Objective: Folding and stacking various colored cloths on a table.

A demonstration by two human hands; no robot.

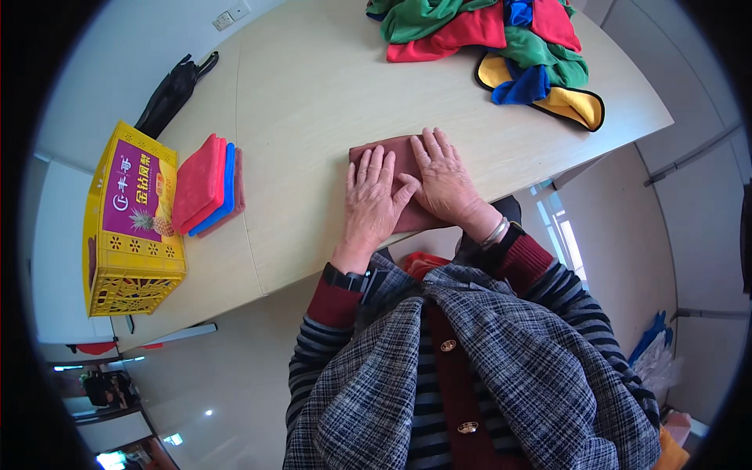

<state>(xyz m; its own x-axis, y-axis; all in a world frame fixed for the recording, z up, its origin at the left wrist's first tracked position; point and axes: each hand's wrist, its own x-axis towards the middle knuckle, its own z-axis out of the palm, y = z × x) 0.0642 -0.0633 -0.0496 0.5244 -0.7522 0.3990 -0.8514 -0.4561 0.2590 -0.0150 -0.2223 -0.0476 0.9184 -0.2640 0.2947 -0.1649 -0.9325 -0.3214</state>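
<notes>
A folded brown cloth [403, 157] lies flat near the front edge of the table. My left hand [373, 200] rests on its left part, palm down with the fingers stretched out. On the right part of the cloth lies my right hand [448, 176], also flat, its fingers pointing away from me. The two hands almost meet at the left thumb. Parts of the cloth are hidden under both palms.
Left of the hands, a stack of folded red, blue and brown cloths [197, 184] leans by a yellow plastic crate [137, 278]. A black folded umbrella [174, 90] lies behind. Loose green, red, blue and yellow cloths [450, 35] are heaped at the table's far right.
</notes>
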